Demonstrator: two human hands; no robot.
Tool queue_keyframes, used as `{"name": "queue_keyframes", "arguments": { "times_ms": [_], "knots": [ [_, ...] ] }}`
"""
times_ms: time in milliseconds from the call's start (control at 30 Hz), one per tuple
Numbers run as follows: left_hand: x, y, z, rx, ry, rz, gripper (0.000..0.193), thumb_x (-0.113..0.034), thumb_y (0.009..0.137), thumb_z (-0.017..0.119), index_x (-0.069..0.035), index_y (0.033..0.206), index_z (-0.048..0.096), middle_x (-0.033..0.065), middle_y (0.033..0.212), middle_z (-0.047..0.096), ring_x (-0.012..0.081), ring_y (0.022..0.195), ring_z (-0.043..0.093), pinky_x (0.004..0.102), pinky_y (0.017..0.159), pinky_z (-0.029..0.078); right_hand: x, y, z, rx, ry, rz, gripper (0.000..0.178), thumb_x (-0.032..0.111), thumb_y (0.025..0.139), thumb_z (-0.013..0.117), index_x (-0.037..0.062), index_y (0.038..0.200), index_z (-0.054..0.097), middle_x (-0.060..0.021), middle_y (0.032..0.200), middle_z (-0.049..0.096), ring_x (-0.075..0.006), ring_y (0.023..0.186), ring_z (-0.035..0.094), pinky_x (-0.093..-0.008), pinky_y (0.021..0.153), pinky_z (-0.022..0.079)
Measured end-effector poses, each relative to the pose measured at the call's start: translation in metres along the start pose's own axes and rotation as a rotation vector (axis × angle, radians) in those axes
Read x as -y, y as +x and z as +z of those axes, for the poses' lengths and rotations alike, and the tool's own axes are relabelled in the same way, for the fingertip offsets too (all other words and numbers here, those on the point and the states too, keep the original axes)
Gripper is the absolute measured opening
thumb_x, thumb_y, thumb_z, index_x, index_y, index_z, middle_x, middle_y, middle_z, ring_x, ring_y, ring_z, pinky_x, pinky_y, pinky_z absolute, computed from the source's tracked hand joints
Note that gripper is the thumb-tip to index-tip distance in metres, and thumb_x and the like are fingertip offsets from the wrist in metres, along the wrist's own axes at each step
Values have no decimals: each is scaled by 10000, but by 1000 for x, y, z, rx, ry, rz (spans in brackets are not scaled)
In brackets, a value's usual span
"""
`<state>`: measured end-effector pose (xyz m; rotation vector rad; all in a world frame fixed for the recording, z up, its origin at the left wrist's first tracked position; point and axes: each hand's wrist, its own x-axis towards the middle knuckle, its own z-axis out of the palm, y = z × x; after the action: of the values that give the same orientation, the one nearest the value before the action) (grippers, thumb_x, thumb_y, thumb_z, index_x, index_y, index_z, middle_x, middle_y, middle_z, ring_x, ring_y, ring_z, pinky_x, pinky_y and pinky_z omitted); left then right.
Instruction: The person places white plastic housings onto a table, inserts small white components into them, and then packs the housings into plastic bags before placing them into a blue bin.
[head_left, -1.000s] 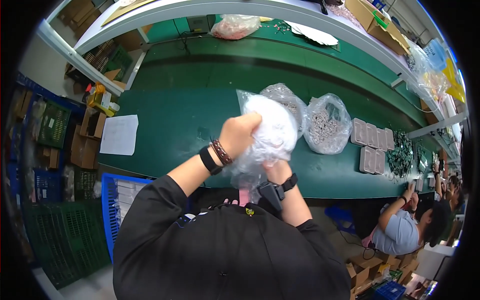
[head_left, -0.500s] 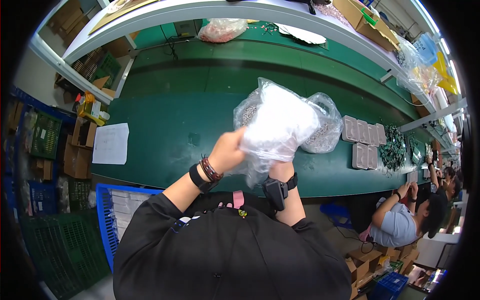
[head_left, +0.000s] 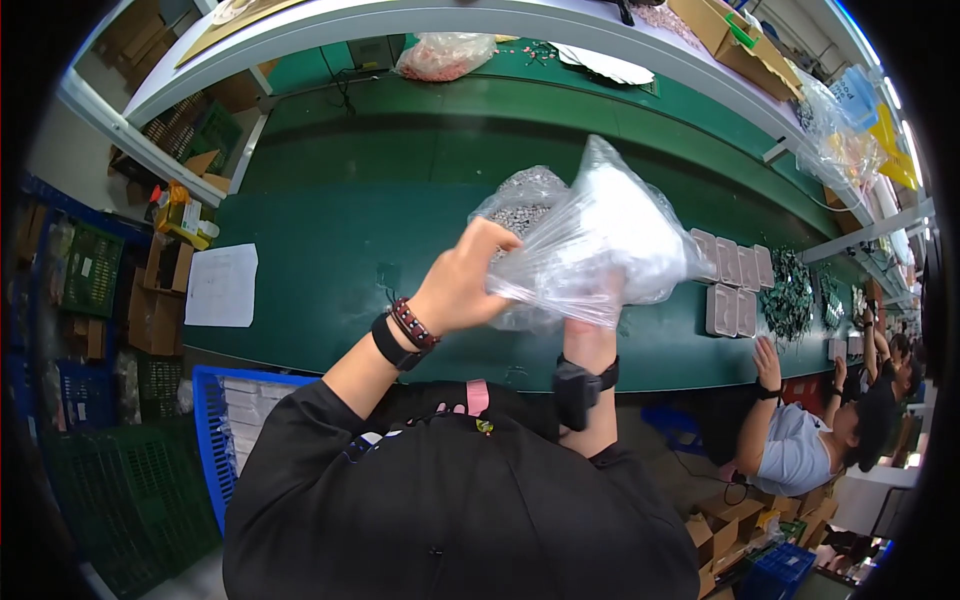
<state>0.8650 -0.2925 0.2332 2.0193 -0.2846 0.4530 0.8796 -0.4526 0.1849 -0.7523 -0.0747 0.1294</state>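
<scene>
A large clear plastic bag (head_left: 625,220) with something white in it is held up over the green table (head_left: 330,230). My left hand (head_left: 465,270) is closed on the near left edge of this bag and pulls the film taut. At the bag's mouth, my right hand (head_left: 592,328) reaches in under the film; its fingers are blurred behind the plastic. Behind the bag, farther back, stands a second clear bag (head_left: 525,215) of small greyish pieces, partly covered.
Right of the bags are several pale trays (head_left: 722,310) and a heap of dark green pieces (head_left: 788,300). A paper sheet (head_left: 222,285) lies at left. A blue crate (head_left: 207,425) stands near my left side. A shelf (head_left: 450,22) spans above; a co-worker (head_left: 800,445) sits at right.
The bag with white contents has swung right and its film is stretched between my hands. My right hand has moved slightly right and up. The co-worker's hand has moved left, toward the trays.
</scene>
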Motion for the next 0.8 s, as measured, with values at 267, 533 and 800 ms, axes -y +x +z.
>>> {"name": "queue_keyframes", "arguments": {
  "times_ms": [267,533,800],
  "knots": [
    [17,-12,32,44,142,157,257,-86,620,667,-39,844,549,55,645,530,198,546,510,251,530,430,-17,12,-25,15,249,140,351,226,851,491,55,1153,434,-65,1111,498,-199,1015,473,-341,887,399],
    [21,15,10,34,185,-205,233,-117,664,622,-79,873,526,94,721,573,300,631,568,355,564,470,-46,-5,14,-7,399,410,355,247,841,501,62,1139,444,-72,1106,505,-216,993,500,-348,856,422],
    [7,-10,35,67,222,-52,355,-158,655,636,-84,971,494,121,860,549,295,751,571,358,626,470,-33,3,-30,-52,275,294,410,229,822,538,51,1170,415,-71,1143,488,-220,1046,473,-345,914,381]
  ]
}}
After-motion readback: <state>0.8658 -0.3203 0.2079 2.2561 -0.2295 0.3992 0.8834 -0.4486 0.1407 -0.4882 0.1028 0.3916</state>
